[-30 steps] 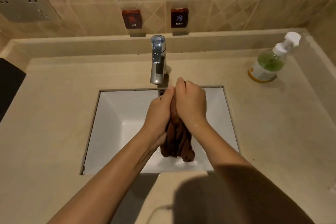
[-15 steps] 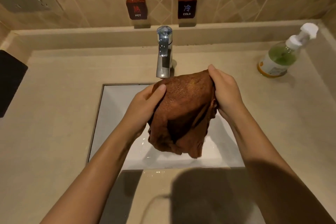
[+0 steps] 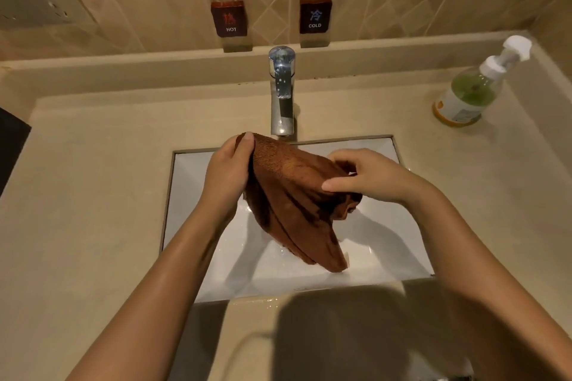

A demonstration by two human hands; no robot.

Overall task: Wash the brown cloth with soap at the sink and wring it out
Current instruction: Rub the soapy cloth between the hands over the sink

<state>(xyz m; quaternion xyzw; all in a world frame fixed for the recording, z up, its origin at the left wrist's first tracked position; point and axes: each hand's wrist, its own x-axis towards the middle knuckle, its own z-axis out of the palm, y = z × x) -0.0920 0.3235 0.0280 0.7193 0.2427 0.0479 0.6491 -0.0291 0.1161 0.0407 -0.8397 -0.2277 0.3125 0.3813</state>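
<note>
The brown cloth (image 3: pixel 291 195) hangs spread and wet above the white sink basin (image 3: pixel 399 226). My left hand (image 3: pixel 227 173) grips its upper left corner, thumb on top, just below the faucet spout. My right hand (image 3: pixel 368 176) pinches the cloth's right side with thumb and curled fingers, the forefinger stretched left across the fabric. The cloth's lower end droops toward the basin's front. The chrome faucet (image 3: pixel 281 96) stands behind the basin; no water stream is visible. A soap pump bottle (image 3: pixel 473 86) with green liquid leans at the counter's back right.
The beige counter (image 3: pixel 86 195) surrounds the basin. HOT (image 3: pixel 229 19) and COLD (image 3: pixel 315 16) plaques sit on the tiled back wall. A dark object (image 3: pixel 10 148) lies at the far left edge. Wall sockets (image 3: pixel 40 0) are at the upper left.
A second ago both hands squeezed the cloth in a tight bunch. They have since moved apart and opened it out; my left hand rose to the top corner and my right hand shifted lower right.
</note>
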